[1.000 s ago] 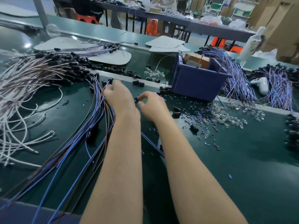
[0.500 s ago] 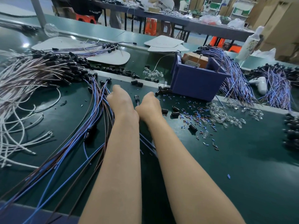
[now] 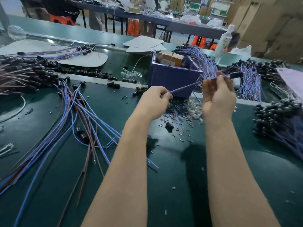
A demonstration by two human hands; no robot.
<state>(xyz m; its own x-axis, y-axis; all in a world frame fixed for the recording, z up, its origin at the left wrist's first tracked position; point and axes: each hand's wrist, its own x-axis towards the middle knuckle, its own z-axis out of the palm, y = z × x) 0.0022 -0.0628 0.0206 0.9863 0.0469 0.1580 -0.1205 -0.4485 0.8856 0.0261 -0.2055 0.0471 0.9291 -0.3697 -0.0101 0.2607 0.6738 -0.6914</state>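
A thin blue-and-brown wire lead [image 3: 185, 87] is held in the air above the dark green bench [image 3: 246, 161], in front of the dark blue plastic bin [image 3: 172, 79]. The hands are apart, each clamped on it: the left hand [image 3: 154, 102] pinches the near end between thumb and forefinger, and the right hand [image 3: 218, 97], raised higher, curls its fingers round the far end just behind the black cylindrical cap [image 3: 237, 74]. The step looks like drawing the lead straight. It is best done by pulling evenly along the wire's own line, gripping the insulation rather than the cap so that it isn't tugged loose, and staying clear of the bin and the loose blue and brown leads [image 3: 73, 112] at left.
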